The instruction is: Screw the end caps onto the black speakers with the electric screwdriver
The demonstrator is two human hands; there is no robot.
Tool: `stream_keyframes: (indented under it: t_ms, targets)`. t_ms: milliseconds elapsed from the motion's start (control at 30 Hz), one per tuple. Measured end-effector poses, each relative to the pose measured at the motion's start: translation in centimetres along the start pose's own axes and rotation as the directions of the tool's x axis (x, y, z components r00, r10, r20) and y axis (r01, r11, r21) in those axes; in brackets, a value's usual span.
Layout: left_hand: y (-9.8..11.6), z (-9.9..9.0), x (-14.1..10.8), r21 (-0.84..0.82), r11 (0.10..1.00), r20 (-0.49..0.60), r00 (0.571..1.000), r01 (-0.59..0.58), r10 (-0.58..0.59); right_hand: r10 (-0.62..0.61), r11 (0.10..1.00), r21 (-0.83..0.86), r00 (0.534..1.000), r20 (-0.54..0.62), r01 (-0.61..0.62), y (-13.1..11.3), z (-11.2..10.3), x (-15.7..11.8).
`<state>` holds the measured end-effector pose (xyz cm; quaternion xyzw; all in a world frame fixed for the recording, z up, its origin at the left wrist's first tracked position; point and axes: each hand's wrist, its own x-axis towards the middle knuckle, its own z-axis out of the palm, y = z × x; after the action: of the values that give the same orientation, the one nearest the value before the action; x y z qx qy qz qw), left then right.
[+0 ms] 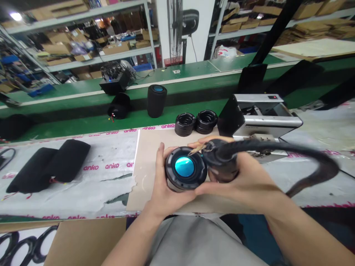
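Note:
My left hand point(163, 184) grips a round black speaker driver point(184, 166) with a shiny blue centre dome, its face turned up. My right hand point(238, 188) holds a black hose-fed glue gun point(222, 162), though the tool's kind is not certain. Its amber-tinged tip touches or nearly touches the driver's upper rim. A thick black hose point(277, 147) curves away to the right. Both hands are above a beige board point(155, 159), and the driver's underside is hidden.
Two stacks of black rings point(194, 123) stand beyond the board, beside a silver machine point(260, 116). Black fabric sleeves point(47, 166) lie left on a printed white sheet point(111, 186). Black cylindrical speakers point(156, 100) stand on the green bench, with stocked shelves behind.

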<state>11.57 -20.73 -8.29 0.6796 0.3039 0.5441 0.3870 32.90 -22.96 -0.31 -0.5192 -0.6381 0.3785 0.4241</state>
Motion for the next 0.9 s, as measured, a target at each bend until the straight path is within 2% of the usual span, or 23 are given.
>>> stream_keyframes:
  t_ms: [67, 133, 233, 300, 500, 633, 700, 833, 900]
  targets:
    - [0.0, 0.1, 0.0, -0.001, 0.999, -0.011, 0.999, 0.044, -0.044, 0.02, 0.998, 0.059, 0.999, 0.049, -0.023, -0.9, -1.2, 1.0]
    - [0.1, 0.0, 0.1, 0.006, 0.997, -0.011, 0.997, 0.071, -0.071, -0.03, 0.998, 0.067, 0.992, 0.122, 0.022, -1.7, -2.2, 2.0]
    - [0.1, -0.3, 0.5, -0.005, 0.999, 0.031, 0.999, 0.041, -0.041, -0.112, 0.994, 0.026, 0.967, 0.23, 0.109, -2.2, -3.1, 3.1]
    - [0.1, -0.5, 0.9, -0.015, 1.0, 0.046, 0.999, 0.005, -0.004, -0.096, 0.995, -0.001, 0.954, 0.283, 0.101, -2.1, -3.1, 3.4]
    - [0.0, -1.0, 1.3, 0.031, 0.998, 0.078, 0.996, -0.047, 0.045, 0.03, 0.993, -0.122, 0.958, 0.284, 0.005, -1.6, -2.5, 3.6]
    - [0.1, -1.1, 1.2, 0.002, 0.999, 0.065, 0.997, -0.037, 0.037, 0.04, 0.996, -0.09, 0.957, 0.288, -0.014, -1.8, -2.5, 3.8]
    - [0.3, -1.0, 1.3, -0.01, 0.999, 0.063, 0.998, -0.031, 0.031, 0.032, 0.996, -0.088, 0.957, 0.289, -0.007, -1.8, -2.6, 3.6]
    - [0.7, -0.5, 1.3, -0.081, 0.997, 0.07, 0.997, -0.006, 0.012, -0.011, 0.978, -0.195, 0.946, 0.323, 0.078, -1.5, -2.7, 3.0]
    - [0.8, -0.2, 1.3, -0.129, 0.991, 0.067, 0.998, 0.018, -0.009, 0.013, 0.966, -0.248, 0.949, 0.315, 0.069, -1.3, -2.6, 2.7]
